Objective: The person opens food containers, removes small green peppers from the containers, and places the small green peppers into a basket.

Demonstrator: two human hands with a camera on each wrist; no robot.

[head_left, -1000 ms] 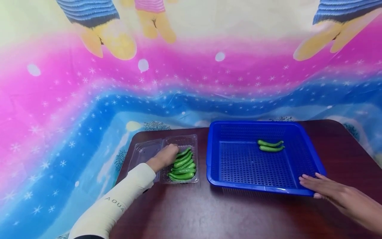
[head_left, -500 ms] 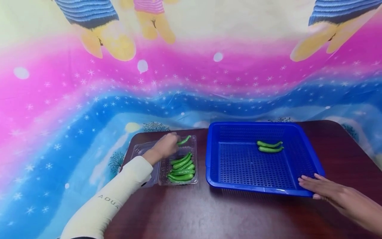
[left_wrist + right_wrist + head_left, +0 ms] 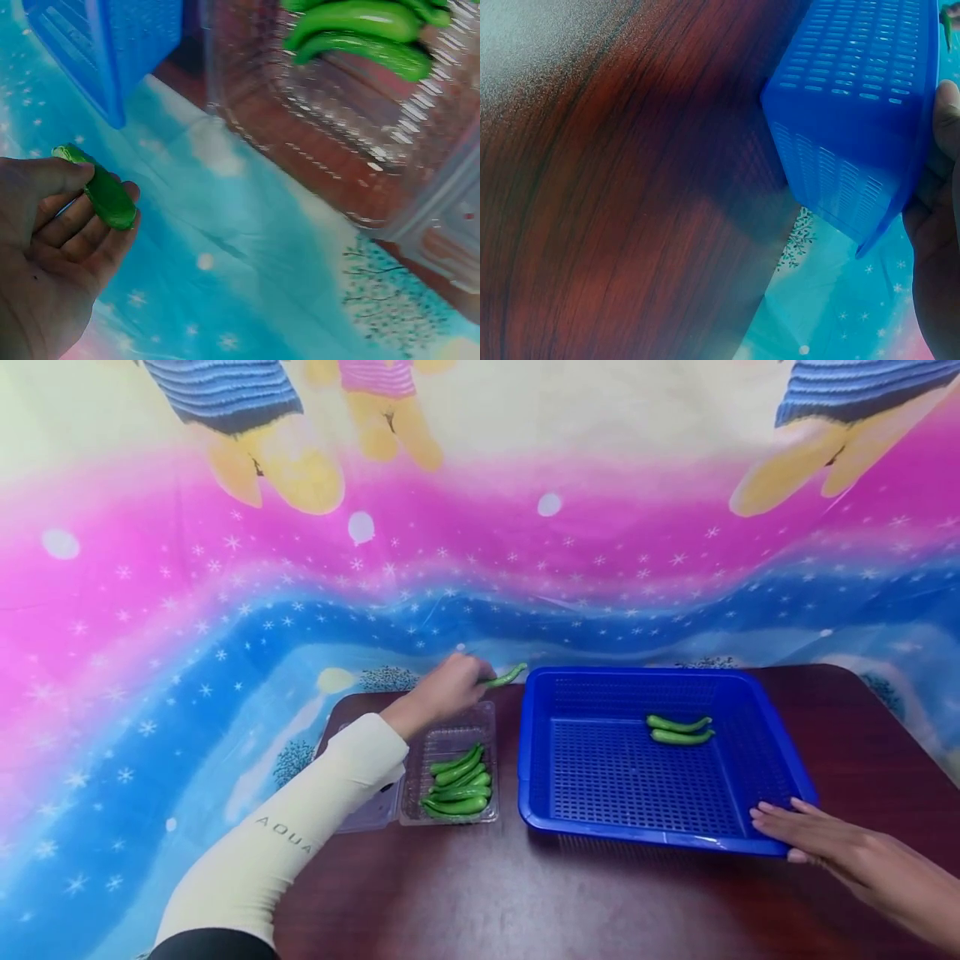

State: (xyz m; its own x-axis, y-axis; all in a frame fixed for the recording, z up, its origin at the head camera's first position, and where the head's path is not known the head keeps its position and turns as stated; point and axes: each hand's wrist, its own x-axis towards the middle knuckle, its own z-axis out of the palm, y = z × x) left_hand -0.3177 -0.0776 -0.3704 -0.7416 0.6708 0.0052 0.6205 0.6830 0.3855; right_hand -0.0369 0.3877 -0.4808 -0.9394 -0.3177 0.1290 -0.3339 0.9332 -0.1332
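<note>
My left hand (image 3: 453,683) pinches one green chili pepper (image 3: 507,675) between thumb and fingers, raised above the back of the clear plastic clamshell box (image 3: 448,735). In the left wrist view the held pepper (image 3: 111,196) lies across the fingertips under the thumb. Several more green peppers (image 3: 459,783) lie side by side in the front of the box. My right hand (image 3: 840,839) rests with straight fingers on the near right corner of the blue perforated basket (image 3: 630,777). Two green peppers (image 3: 680,731) lie together inside it, toward the back right.
The dark wood table (image 3: 510,893) carries the box on the left and the basket on the right, with a narrow gap between them. The box's opened lid (image 3: 367,810) lies flat at its left, partly under my sleeve. A colourful cloth (image 3: 420,560) hangs behind the table.
My left hand has lifted a pepper out of the box and moved it up and to the right, toward the basket's back left corner. The right hand stays on the basket's corner.
</note>
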